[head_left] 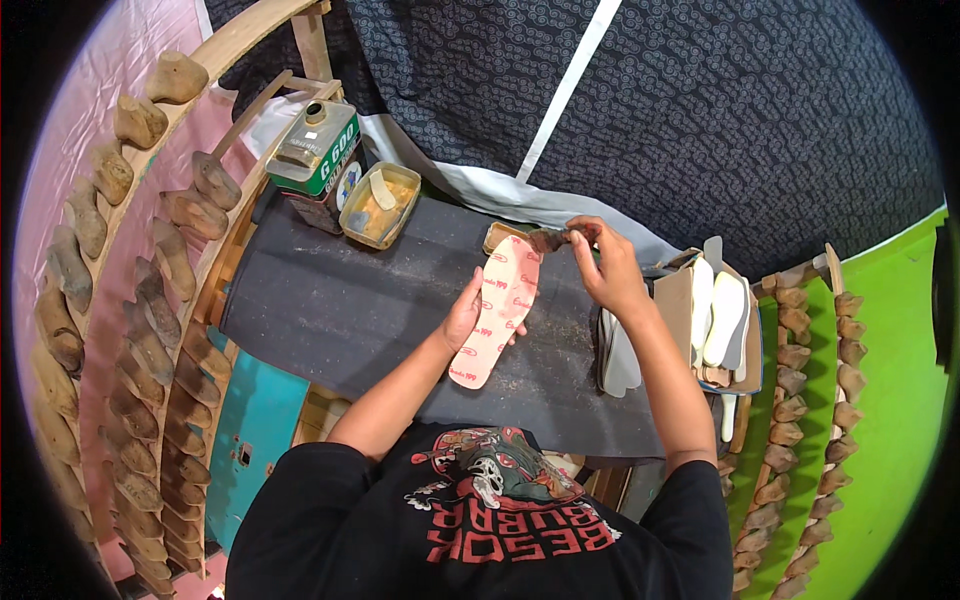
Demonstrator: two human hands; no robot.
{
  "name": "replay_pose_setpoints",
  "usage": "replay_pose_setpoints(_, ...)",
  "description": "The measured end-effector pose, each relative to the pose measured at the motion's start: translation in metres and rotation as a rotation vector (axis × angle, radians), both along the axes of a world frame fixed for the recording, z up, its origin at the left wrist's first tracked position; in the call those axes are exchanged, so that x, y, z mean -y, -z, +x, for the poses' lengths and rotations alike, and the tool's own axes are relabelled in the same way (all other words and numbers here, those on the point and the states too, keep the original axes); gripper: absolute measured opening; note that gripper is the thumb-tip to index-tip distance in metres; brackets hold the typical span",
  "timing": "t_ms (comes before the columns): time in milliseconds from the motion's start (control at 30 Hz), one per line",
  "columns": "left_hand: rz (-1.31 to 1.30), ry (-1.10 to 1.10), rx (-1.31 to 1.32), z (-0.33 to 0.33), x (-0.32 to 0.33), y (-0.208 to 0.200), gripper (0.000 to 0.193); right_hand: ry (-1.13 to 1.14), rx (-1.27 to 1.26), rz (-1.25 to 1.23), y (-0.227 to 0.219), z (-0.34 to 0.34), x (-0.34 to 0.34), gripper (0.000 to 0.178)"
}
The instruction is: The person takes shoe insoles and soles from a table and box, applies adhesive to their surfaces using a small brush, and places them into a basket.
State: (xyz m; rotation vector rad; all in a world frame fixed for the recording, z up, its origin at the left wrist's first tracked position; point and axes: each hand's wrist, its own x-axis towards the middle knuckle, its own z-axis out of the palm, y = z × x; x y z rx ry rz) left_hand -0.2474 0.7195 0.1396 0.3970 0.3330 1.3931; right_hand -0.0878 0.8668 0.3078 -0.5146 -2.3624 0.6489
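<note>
My left hand [468, 313] is closed round the edge of a pale insole [492, 318] with red print, its thumb on top and fingertips showing at the far edge. The insole is tilted above the table, and its wide end looks pinker and shinier than the rest. In my right hand [608, 262] a short dark brush [553, 240] is pinched, its tip at the insole's upper right edge. A small open container [497, 234] shows partly behind the insole's upper end. Right of the insole, a stack of grey insole pieces [617, 355] stands on the table.
The table [340, 310] has a dark cloth cover. A green-topped metal can [318, 150] and a tub of yellowish paste [382, 205] with a spatula stand at the far left. At right is a box [680, 310] of white and grey insoles. Wooden shoe lasts [140, 370] line racks on both sides.
</note>
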Motion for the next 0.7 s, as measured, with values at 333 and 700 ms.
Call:
replay_pose_setpoints(333,0.000,-0.142,0.059,-0.026,0.023,0.013,0.082,0.277,0.088,-0.181,0.098,-0.032,-0.058,0.027)
replay_pose_setpoints(700,-0.003,-0.224,0.044,-0.033,0.032,0.009,0.084,0.308,0.309,-0.113,0.124,-0.061,-0.053,0.032)
